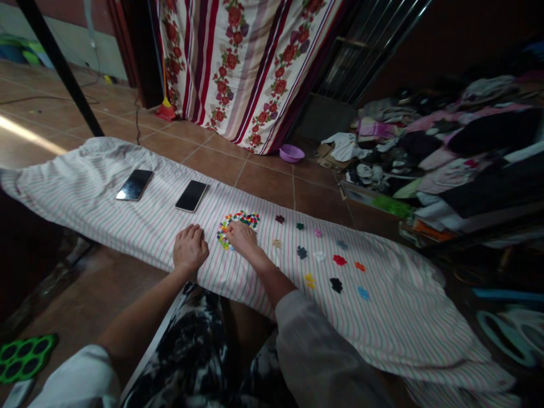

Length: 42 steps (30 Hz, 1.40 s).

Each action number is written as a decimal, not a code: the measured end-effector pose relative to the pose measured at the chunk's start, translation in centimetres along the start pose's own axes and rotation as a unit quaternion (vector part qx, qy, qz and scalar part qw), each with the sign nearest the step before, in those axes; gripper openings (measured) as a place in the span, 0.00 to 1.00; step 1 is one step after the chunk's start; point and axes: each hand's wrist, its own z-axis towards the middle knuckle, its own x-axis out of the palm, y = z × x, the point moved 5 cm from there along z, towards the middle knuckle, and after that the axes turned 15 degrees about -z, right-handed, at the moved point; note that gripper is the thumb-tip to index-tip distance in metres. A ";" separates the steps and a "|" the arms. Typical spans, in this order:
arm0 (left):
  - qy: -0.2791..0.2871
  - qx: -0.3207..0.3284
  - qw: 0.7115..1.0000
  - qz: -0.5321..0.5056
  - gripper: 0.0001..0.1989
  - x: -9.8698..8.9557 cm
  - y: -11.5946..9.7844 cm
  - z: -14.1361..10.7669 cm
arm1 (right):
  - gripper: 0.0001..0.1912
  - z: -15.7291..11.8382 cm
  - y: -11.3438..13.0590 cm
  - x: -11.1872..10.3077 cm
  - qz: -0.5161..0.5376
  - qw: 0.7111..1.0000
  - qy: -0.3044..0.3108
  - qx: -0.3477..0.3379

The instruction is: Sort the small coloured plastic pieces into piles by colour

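Observation:
A loose pile of small, bright, many-coloured pieces (243, 217) lies on the striped cloth (259, 283) in front of me. Over its near side is my right hand (243, 238), fingertips pinched together down among the pieces; whatever is between them is hidden. To the left of the pile, my left hand (190, 248) rests on the cloth with its fingers curled in and nothing seen in them. Right of the pile lie several small single-colour clusters, among them a red cluster (339, 260), a black cluster (336, 284), a yellow cluster (310, 280) and a blue cluster (363, 293).
Two phones, a left phone (135, 185) and a right phone (192, 196), lie on the cloth's left part. Beyond it are a tiled floor, a purple basin (291, 153) and a floral curtain (238, 68). Heaped clothes (425, 136) fill the right side.

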 end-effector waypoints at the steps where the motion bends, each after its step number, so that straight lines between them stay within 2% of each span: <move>1: 0.001 -0.001 1.000 -0.001 0.16 0.0 0.0 0.0 | 0.12 -0.1 -0.1 0.1 0.008 1.000 -0.003 0.000; 19: -0.010 0.008 1.000 0.002 0.15 -0.2 -0.3 -0.1 | 0.12 -0.1 0.2 -0.4 0.037 0.999 0.001 0.008; 28: -0.010 0.008 1.000 0.006 0.15 -0.1 -0.2 0.0 | 0.13 0.0 0.5 -0.4 -0.001 1.000 0.016 -0.010; 31: -0.010 0.012 1.000 0.009 0.15 -0.1 -0.2 0.0 | 0.13 0.3 0.6 -0.2 0.003 1.000 0.026 0.006; 37: -0.010 0.012 1.000 0.009 0.15 -0.1 -0.2 0.0 | 0.12 0.1 -0.2 -0.2 0.068 0.997 0.003 0.045; 42: -0.013 0.013 1.000 0.010 0.15 -0.1 -0.1 0.0 | 0.09 -0.1 -1.9 0.9 0.205 0.975 -0.022 0.081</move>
